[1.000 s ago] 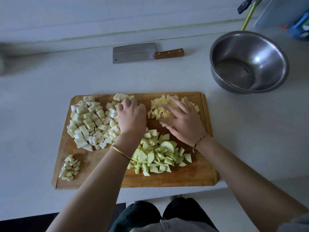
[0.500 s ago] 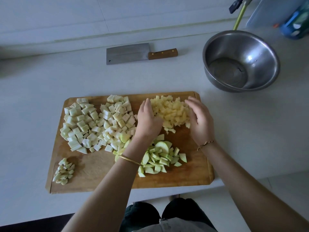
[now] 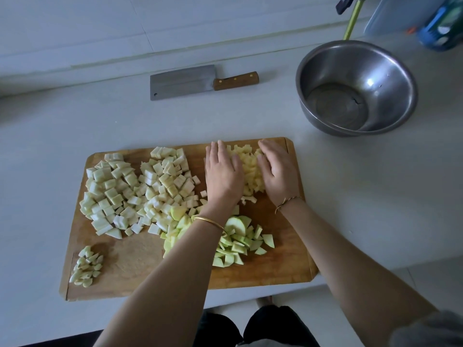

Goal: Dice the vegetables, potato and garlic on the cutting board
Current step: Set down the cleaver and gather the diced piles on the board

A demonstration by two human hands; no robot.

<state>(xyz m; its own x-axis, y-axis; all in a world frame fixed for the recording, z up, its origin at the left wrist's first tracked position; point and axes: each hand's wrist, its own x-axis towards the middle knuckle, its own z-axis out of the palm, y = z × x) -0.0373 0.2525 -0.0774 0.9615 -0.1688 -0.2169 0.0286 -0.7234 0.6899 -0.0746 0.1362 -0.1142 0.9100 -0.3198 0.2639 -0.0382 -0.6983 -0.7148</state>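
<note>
My left hand (image 3: 223, 176) and right hand (image 3: 279, 171), fingers unclenched, press against both sides of the potato dice (image 3: 251, 171) on the board (image 3: 140, 261); the cleaver (image 3: 183, 82) lies beyond.

we see a wooden cutting board (image 3: 140, 266), matt and scuffed pale in places; a cleaver (image 3: 183, 82) with a dull brushed metal blade and smooth wooden handle; a glossy steel bowl (image 3: 400, 71); a smooth matt counter (image 3: 75, 121).
</note>
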